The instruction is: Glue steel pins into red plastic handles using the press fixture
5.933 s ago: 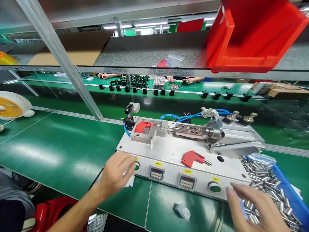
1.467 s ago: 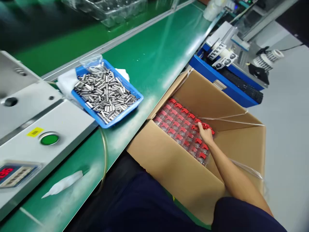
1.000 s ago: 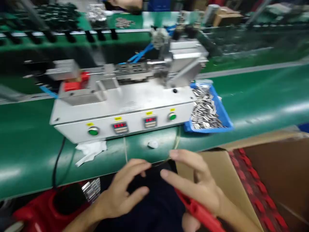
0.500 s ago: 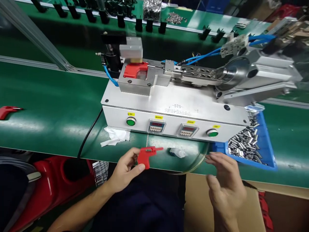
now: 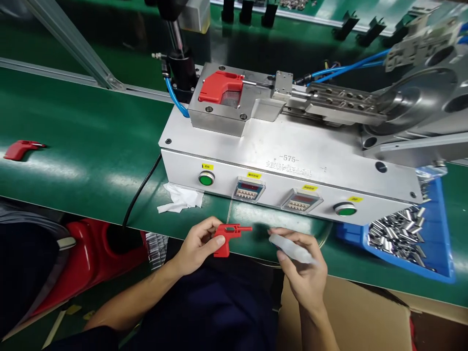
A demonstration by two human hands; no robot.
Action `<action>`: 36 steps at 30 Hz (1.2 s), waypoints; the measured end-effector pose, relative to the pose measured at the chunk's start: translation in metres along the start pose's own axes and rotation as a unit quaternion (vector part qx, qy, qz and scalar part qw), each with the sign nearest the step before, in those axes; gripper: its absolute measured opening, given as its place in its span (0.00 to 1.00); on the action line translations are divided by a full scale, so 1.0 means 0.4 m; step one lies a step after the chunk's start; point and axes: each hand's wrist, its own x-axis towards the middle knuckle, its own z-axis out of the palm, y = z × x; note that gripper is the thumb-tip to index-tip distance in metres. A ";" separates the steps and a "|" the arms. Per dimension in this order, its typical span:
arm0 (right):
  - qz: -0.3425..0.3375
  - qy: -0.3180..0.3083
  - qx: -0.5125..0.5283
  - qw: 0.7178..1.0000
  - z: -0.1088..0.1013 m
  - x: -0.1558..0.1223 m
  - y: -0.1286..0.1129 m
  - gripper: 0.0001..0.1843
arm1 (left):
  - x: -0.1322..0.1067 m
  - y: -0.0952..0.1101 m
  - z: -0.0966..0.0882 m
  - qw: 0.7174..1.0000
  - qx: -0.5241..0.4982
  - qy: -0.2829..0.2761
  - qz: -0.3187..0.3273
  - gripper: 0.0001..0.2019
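Note:
My left hand (image 5: 201, 246) grips a red pistol-shaped plastic handle (image 5: 223, 246) by its grip, thumb on the near side. A thin red stem on the handle points right. My right hand (image 5: 305, 268) has its fingers and thumb closed around a translucent whitish plastic object (image 5: 290, 247), blurred; whether it is a bottle or a bag I cannot tell. It is just right of the stem, apart from it. In front stands a bench machine (image 5: 226, 161), with a similar red handle (image 5: 221, 87) in its metal fixture (image 5: 215, 119) and a rod lined up with that handle's right end.
Another red handle (image 5: 24, 150) lies on the green bench (image 5: 91, 146) at left. White tissue (image 5: 181, 197) and a black cable (image 5: 141, 192) are by the machine. A blue bin (image 5: 444, 243) of metal tubes stands right. Below are a cardboard box (image 5: 358, 312) and a red stool (image 5: 73, 263).
My right hand has come left and picked up the whitish plastic object from the bench. The machine's overhead block has risen from the fixture. My left hand still holds the red handle.

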 end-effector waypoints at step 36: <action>0.021 0.072 0.061 0.995 0.043 -0.014 -0.009 0.19 | -0.033 0.043 0.024 0.982 0.096 0.085 0.140 0.11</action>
